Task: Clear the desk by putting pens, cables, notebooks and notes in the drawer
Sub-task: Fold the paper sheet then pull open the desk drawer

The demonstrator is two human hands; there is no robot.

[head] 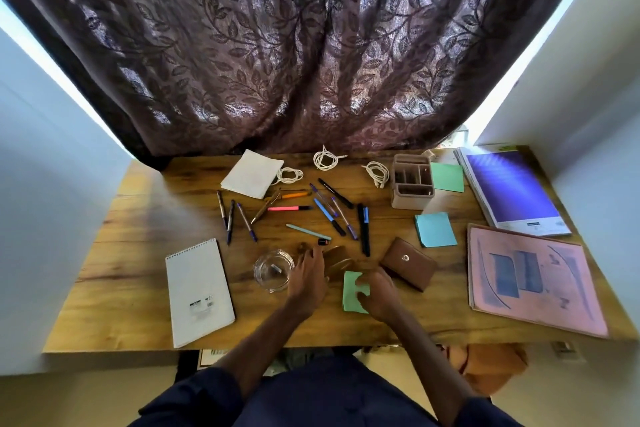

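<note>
Right grip (375, 291) pinches the green notes (350, 296) near the counter's (138, 288) front edge, a light, floppy pad probably best lifted by its edge, while left grip (308, 274) lies released, fingers straight toward a short pen (323, 242).
</note>
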